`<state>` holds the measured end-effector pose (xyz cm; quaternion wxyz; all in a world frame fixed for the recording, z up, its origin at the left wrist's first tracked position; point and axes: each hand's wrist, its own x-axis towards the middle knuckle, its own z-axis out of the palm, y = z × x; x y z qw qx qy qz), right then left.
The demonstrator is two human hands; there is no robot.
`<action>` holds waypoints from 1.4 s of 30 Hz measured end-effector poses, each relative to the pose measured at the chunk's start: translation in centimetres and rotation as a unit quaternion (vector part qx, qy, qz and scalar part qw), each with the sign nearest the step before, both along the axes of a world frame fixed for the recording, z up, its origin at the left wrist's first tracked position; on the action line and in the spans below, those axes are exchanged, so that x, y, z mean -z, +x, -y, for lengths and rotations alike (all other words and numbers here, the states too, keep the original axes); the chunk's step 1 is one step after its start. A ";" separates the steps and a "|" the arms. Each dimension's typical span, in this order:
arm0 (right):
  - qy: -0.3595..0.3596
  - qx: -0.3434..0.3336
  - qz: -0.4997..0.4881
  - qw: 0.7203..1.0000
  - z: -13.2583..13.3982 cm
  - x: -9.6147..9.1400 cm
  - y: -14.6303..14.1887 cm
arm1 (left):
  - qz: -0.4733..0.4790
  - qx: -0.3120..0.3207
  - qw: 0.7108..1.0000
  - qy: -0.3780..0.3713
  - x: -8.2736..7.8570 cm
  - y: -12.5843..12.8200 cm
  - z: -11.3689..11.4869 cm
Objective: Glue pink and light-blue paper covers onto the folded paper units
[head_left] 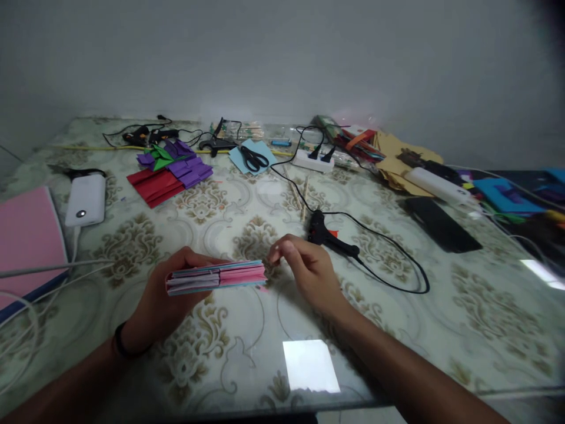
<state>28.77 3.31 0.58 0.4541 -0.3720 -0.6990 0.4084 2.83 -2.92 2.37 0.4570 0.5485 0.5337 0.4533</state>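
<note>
My left hand (170, 288) grips a thick folded paper piece (216, 278), its edge facing me. Pink, pale lilac and light blue layers show along that edge; the left fingertips are mostly hidden behind it. Just right of the paper, my right hand (311, 274) hovers with loosely bent fingers, thumb a little apart, and no object visible in it. A black glue gun (331, 235) lies beyond the right hand, its cord looping to the right.
Red folded paper (155, 185) and purple folded paper (189, 168) lie at back left. Behind are black-handled scissors (253, 159) on blue paper and a white power strip (314, 160). A white power bank (87, 200) sits left; a black phone (441, 225) lies right.
</note>
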 end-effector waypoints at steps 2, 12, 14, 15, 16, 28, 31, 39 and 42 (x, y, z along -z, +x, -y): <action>0.059 -0.069 -0.021 0.996 0.5 -0.4 0.0 | 0.006 0.033 0.999 0.040 0.1 -0.2 0.0; 0.235 -0.111 0.001 0.966 2.1 -0.7 -0.9 | -0.018 0.108 0.987 0.114 -0.2 -0.2 0.4; 0.237 -0.103 0.004 0.966 2.2 -0.7 -0.9 | -0.009 0.105 0.989 0.106 -0.2 0.0 0.4; 0.235 -0.101 0.006 0.967 2.2 -0.8 -0.9 | -0.006 0.104 0.989 0.104 -0.3 0.0 0.4; 0.233 -0.102 0.008 0.967 2.2 -0.8 -0.9 | -0.004 0.103 0.990 0.101 -0.3 0.1 0.4; 0.229 -0.122 0.035 0.965 2.4 0.6 -1.9 | 0.159 0.152 0.969 0.113 1.5 -0.8 0.3; 0.301 -0.085 0.054 0.948 1.9 0.5 -1.4 | 0.088 0.115 0.980 0.136 1.5 -1.0 -0.6; 0.474 0.006 0.204 0.857 0.4 -0.2 0.1 | 0.257 -0.022 0.948 -0.187 -0.3 -1.0 -2.5; 0.481 -0.018 0.224 0.847 0.3 0.0 -0.4 | 0.226 -0.008 0.953 -0.201 -0.1 -0.4 -1.9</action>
